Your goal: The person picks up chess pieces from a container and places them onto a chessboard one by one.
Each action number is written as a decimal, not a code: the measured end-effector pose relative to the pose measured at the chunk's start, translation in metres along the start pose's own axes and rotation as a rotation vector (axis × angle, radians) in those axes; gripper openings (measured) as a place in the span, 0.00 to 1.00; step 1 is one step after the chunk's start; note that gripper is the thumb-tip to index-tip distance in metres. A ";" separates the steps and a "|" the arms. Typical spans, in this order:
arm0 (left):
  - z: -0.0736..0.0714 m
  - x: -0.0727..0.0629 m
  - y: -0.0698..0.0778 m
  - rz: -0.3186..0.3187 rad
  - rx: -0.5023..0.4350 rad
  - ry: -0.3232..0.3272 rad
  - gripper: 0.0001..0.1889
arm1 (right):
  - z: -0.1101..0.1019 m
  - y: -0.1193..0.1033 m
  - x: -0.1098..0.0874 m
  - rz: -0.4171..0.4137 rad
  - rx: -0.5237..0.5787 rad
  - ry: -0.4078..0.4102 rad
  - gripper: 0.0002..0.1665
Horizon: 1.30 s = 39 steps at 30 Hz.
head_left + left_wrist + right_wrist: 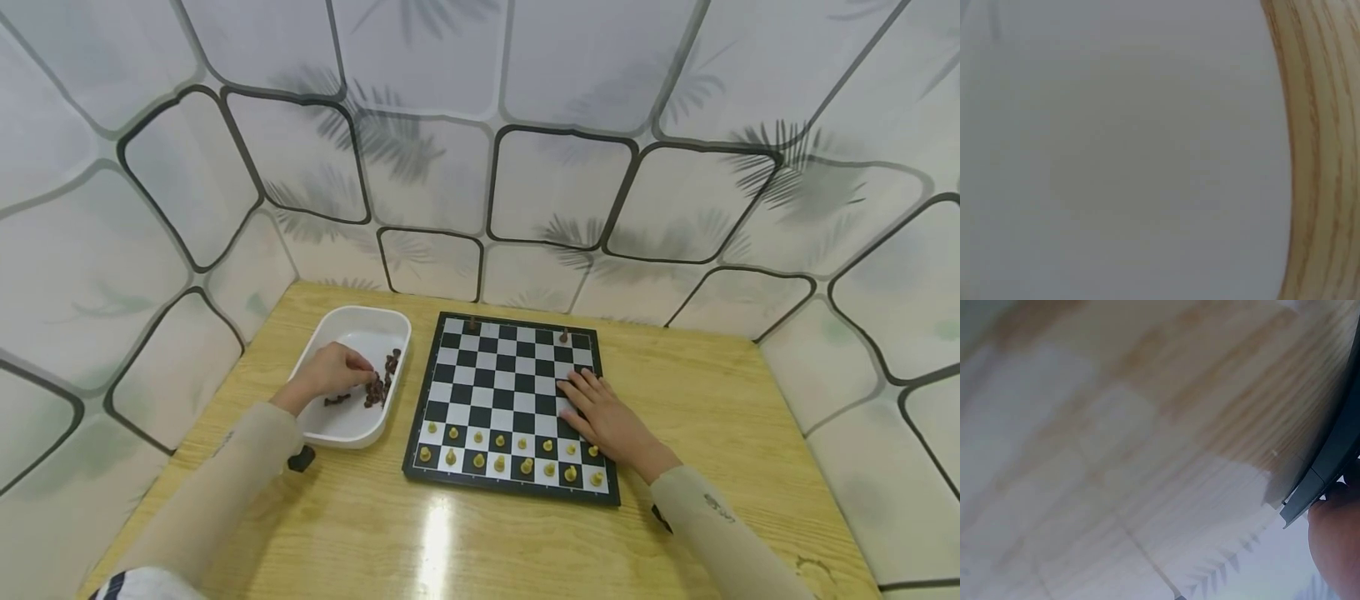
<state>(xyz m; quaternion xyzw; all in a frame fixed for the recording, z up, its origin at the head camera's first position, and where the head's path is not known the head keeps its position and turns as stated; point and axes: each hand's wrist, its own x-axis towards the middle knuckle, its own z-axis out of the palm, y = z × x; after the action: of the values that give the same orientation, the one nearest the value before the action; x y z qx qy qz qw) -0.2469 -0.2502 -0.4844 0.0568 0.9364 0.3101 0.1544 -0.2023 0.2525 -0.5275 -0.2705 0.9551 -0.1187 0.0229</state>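
In the head view my left hand (333, 371) reaches into a white plastic tray (352, 435), curled fingertips pinching at a brown chess piece (373, 379) in the loose pile. The left wrist view shows only the blurred tray wall (1147, 150). My right hand (603, 412) rests on the right side of a black-and-white chessboard (491, 379), fingers straight. Along the board's near side stand two rows of yellow chess pieces (527, 466). Two brown pieces stand on the far row, one rook-like piece (472, 325) at left and another piece (564, 337) at right.
A light wooden table (720, 392) carries the board and tray. Patterned curtain-like walls (427, 175) enclose its back and sides. In the right wrist view, the board's dark edge (1325, 469) runs beside the blurred wood.
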 end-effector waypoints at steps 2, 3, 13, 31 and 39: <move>0.000 -0.001 0.001 0.000 -0.002 -0.010 0.16 | 0.000 0.000 0.000 0.000 -0.001 -0.001 0.36; 0.000 -0.001 0.001 -0.003 -0.006 -0.015 0.16 | 0.000 0.000 0.000 0.000 -0.001 -0.001 0.36; 0.005 0.003 0.003 0.037 -0.008 -0.037 0.16 | 0.001 0.001 0.000 -0.001 -0.005 0.005 0.36; 0.009 0.004 0.001 0.125 -0.055 -0.031 0.09 | -0.001 0.000 -0.001 -0.007 0.003 0.004 0.36; 0.009 0.004 0.001 0.109 -0.056 -0.017 0.09 | -0.002 -0.001 -0.001 -0.010 0.002 0.010 0.36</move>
<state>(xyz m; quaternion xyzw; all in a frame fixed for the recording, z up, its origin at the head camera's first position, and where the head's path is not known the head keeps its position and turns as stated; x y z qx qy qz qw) -0.2476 -0.2438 -0.4920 0.1060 0.9215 0.3436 0.1466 -0.2011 0.2523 -0.5257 -0.2747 0.9537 -0.1210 0.0177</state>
